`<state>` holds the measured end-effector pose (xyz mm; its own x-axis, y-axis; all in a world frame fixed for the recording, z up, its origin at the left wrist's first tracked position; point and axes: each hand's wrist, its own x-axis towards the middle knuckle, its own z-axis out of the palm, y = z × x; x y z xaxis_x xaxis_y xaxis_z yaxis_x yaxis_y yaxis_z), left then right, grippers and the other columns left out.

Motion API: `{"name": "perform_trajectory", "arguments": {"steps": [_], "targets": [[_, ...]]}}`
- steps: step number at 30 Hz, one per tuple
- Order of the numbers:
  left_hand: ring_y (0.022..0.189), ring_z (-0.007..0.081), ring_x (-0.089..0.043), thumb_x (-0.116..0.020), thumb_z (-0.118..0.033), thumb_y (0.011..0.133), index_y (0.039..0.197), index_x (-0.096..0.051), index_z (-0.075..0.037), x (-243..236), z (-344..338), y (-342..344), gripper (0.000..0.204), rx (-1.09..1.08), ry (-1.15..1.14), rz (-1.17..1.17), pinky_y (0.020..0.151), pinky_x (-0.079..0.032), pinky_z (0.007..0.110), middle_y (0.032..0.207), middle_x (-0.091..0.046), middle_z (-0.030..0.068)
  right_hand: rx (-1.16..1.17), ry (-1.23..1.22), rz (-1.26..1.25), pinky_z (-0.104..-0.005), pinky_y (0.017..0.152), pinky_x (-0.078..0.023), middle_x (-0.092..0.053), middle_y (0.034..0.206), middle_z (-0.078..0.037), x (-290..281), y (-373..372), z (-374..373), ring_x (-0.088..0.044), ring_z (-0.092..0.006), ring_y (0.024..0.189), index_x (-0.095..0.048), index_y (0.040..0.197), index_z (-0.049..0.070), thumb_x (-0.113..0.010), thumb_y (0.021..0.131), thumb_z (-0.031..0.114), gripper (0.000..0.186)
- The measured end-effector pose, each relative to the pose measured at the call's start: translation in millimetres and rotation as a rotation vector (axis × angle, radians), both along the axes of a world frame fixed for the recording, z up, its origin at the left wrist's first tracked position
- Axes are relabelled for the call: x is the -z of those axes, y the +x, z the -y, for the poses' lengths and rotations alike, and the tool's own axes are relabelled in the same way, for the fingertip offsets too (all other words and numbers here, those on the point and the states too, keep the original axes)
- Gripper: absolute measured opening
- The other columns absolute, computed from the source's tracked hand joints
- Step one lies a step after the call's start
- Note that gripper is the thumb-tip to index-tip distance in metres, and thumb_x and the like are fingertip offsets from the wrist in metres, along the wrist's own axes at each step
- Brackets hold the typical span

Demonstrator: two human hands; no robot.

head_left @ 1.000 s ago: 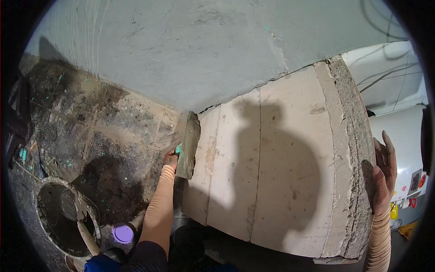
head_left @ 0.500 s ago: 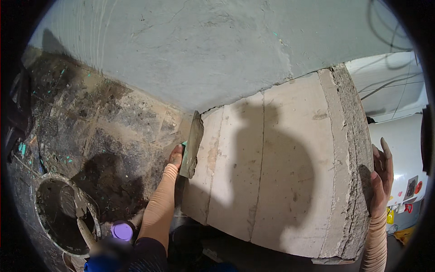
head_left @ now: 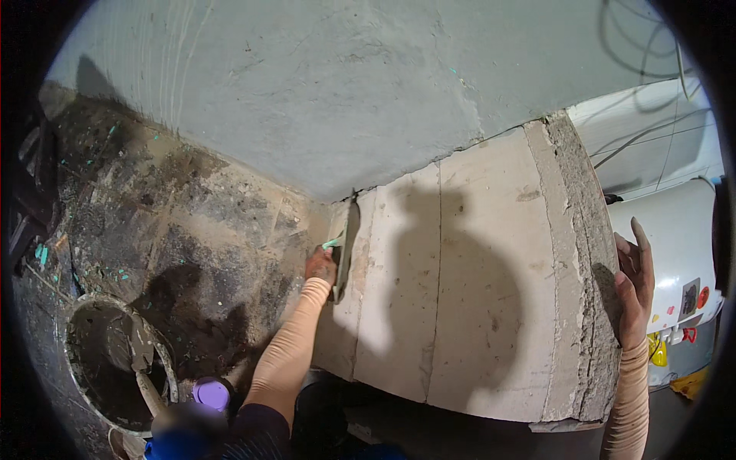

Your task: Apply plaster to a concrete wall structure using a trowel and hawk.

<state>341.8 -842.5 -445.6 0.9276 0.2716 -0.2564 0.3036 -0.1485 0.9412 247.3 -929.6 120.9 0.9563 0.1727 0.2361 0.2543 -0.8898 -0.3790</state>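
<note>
My left hand (head_left: 320,265) is closed around the green handle of a plastering trowel (head_left: 346,249). Its mortar-smeared blade is turned nearly edge-on at the left side of a pale panelled surface (head_left: 483,284), close to the corner with the grey wall (head_left: 322,92). Whether the whole blade touches the surface I cannot tell. At the opposite side, my right hand (head_left: 635,287) is beside the rough mortar edge (head_left: 586,268), fingers stretched out and apart, holding nothing. My shadow covers the middle of the panels.
Low on the left stands a bucket (head_left: 71,360) of grey mortar with a small trowel (head_left: 146,368) in it. Beside it is a purple round lid (head_left: 211,393). A white tank-like appliance (head_left: 667,238) stands past my right hand. Dirt and green scraps speckle the dark floor (head_left: 176,245).
The trowel has moved right from the panels' left border onto them, and its blade has turned from broad to nearly edge-on. My right hand stays by the rough edge.
</note>
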Motion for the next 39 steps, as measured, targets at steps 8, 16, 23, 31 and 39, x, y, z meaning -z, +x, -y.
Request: {"name": "perform_trajectory", "arguments": {"steps": [8, 16, 23, 31, 39], "targets": [[0.086, 0.0473, -0.060, -0.045, -0.028, 0.093, 0.100, -0.053, -0.001, -89.7, 5.8, -2.3, 0.029, 0.027, -0.041, -0.095, 0.073, -0.047, 0.053, 0.087, -0.062, 0.0298, -0.026, 0.027, 0.010, -0.0337, 0.101, -0.036, -0.053, 0.121, -0.016, -2.0, -2.6, 0.3, -0.051, -0.0228, 0.113, -0.024, 0.145, 0.004, -0.063, 0.081, 0.027, 0.079], [0.083, 0.0469, -0.061, -0.047, -0.024, 0.091, 0.102, -0.051, 0.000, -146.9, 9.0, -11.9, 0.026, 0.040, -0.143, -0.063, 0.071, -0.048, 0.052, 0.085, -0.062, 0.0298, -0.053, 0.059, 0.012, -0.0322, 0.099, -0.037, -0.054, 0.121, -0.017, -3.9, -3.7, 2.7, -0.053, -0.0211, 0.110, -0.023, 0.146, 0.003, -0.064, 0.083, 0.022, 0.078], [0.072, 0.0430, -0.059, -0.054, -0.016, 0.084, 0.101, -0.051, -0.002, -208.6, 21.7, -17.4, 0.022, -0.010, -0.150, 0.153, 0.064, -0.048, 0.049, 0.080, -0.062, 0.0239, -0.077, 0.098, -0.013, -0.0326, 0.099, -0.038, -0.054, 0.121, -0.017, -5.4, -4.3, 5.1, -0.053, -0.0206, 0.109, -0.022, 0.146, 0.004, -0.063, 0.083, 0.020, 0.076], [0.078, 0.0456, -0.060, -0.051, -0.019, 0.088, 0.105, -0.049, 0.001, -300.1, 26.9, -22.5, 0.026, 0.049, -0.250, 0.235, 0.065, -0.049, 0.051, 0.082, -0.061, 0.0278, -0.054, 0.169, -0.004, -0.0319, 0.098, -0.039, -0.053, 0.121, -0.016, -7.5, -8.0, 7.2, -0.052, -0.0205, 0.111, -0.023, 0.146, 0.005, -0.060, 0.082, 0.013, 0.074], [0.079, 0.0455, -0.060, -0.055, -0.019, 0.087, 0.107, -0.048, 0.001, -397.2, 31.4, -33.9, 0.030, 0.029, -0.341, 0.412, 0.066, -0.049, 0.051, 0.083, -0.060, 0.0301, -0.056, 0.215, 0.037, -0.0297, 0.095, -0.040, -0.053, 0.115, -0.014, -7.6, -10.1, 11.1, -0.052, -0.0188, 0.105, -0.024, 0.146, 0.006, -0.059, 0.083, 0.011, 0.072]]}}
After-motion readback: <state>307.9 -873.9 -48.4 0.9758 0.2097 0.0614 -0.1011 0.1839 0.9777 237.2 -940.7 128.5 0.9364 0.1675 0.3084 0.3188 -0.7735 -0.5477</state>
